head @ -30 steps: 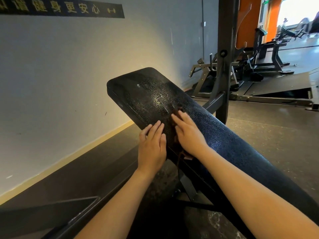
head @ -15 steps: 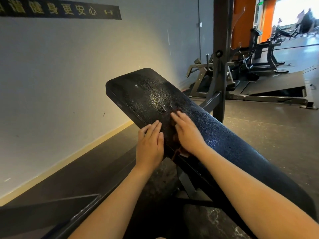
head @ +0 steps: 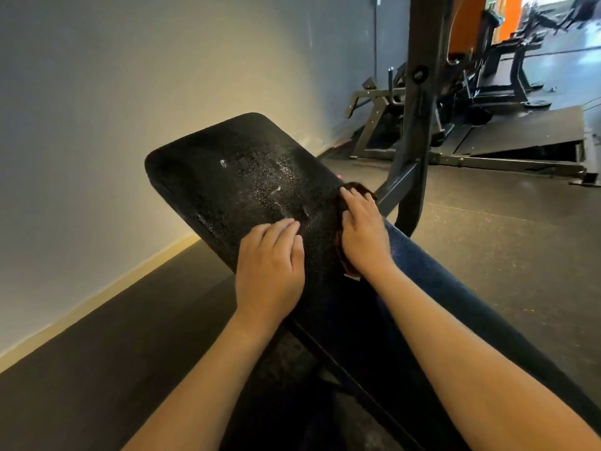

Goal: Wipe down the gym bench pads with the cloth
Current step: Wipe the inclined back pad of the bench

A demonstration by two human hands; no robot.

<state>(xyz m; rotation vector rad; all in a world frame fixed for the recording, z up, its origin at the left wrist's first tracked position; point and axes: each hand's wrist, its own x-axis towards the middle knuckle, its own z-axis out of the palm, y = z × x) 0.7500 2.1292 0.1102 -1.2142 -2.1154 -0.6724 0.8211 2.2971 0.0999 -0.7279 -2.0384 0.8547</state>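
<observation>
The left hand (head: 270, 265) lies flat on the black bench pad (head: 240, 177), fingers straight, holding nothing. The right hand (head: 362, 232), fingers extended, presses a dark brown cloth (head: 357, 189) against the pad's right edge. Right of the pad stands a dark rack upright (head: 419, 92).

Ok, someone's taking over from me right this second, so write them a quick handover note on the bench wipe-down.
Left hand: flat on the bench pad, fingers straight, holding nothing.
Right hand: fingers pressing the dark brown cloth onto the pad's right edge.
Done: wiping is under way mid-pad; how much is already clean cannot be told.
Left: pale specks and smears show on the pad's far end. Wipe there, then probably the stretch nearer you.
</observation>
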